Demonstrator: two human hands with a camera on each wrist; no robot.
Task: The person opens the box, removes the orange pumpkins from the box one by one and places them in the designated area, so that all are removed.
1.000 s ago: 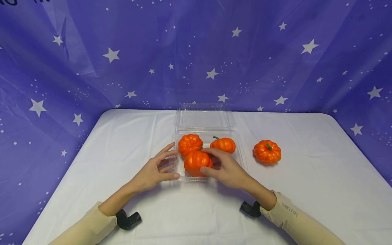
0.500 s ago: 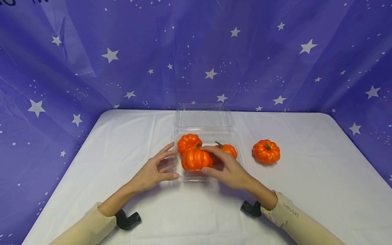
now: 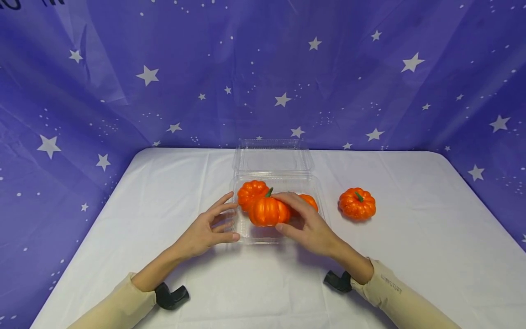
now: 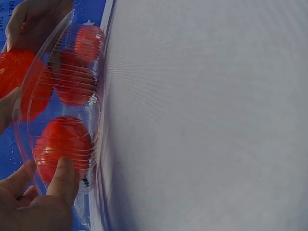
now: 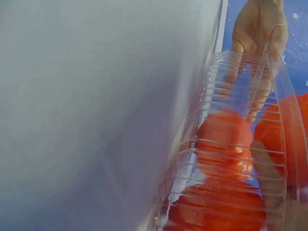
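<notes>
My right hand (image 3: 312, 228) grips an orange toy pumpkin (image 3: 269, 213) with a green stem, thumb at the front and fingers behind. It is raised over the front of a clear plastic clamshell box (image 3: 246, 235), whose lid (image 3: 273, 157) is tipped back. Inside the box sit a pumpkin (image 3: 251, 192) at the back left and another (image 3: 311, 201) on the right, partly behind the right hand. My left hand (image 3: 205, 230) is at the box's left side with its fingers extended; in the left wrist view a fingertip (image 4: 65, 166) touches the ribbed wall.
A further orange pumpkin (image 3: 357, 204) rests on the white tablecloth (image 3: 411, 237) to the right of the box. Behind the table hangs a purple star-patterned cloth (image 3: 263, 68). Dark wrist mounts (image 3: 171, 296) sit at both cuffs.
The right hand has lifted the held pumpkin and shifted it slightly right, its stem now standing higher. The pumpkin on the box's right side moved slightly. The left hand has stayed in place.
</notes>
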